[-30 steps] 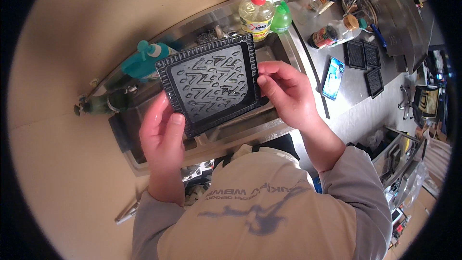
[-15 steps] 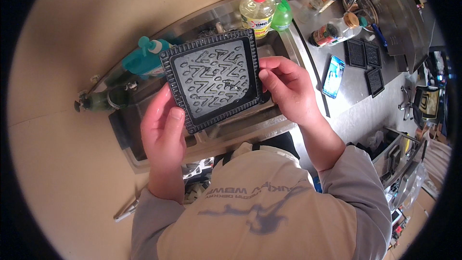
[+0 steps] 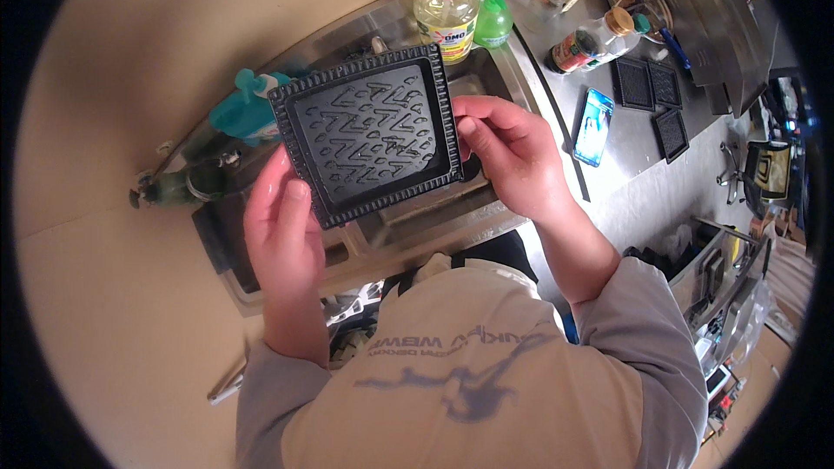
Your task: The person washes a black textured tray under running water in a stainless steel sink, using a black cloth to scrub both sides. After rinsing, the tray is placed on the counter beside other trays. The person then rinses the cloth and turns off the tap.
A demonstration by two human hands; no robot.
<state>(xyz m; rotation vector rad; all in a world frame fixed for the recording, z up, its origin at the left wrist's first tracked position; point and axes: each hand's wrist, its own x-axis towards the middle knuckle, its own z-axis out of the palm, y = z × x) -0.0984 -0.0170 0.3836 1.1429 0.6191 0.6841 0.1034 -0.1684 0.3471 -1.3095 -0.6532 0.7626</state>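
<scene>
Lit phone (image 3: 593, 128), tan-capped bottle (image 3: 594, 43) nearby

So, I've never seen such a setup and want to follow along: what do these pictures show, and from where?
There is no machine: these are a person's bare left hand and right hand, seen from above by a wide fisheye camera worn on their head, which bends straight edges. Between them they hold a square black tray with a ribbed rim above a grey metal sink. Beyond the tray stands a clear pump bottle of yellow liquid with a red top; to the right, on the grey metal countertop, lie a lit rectangular phone and three small black square panels.
</scene>
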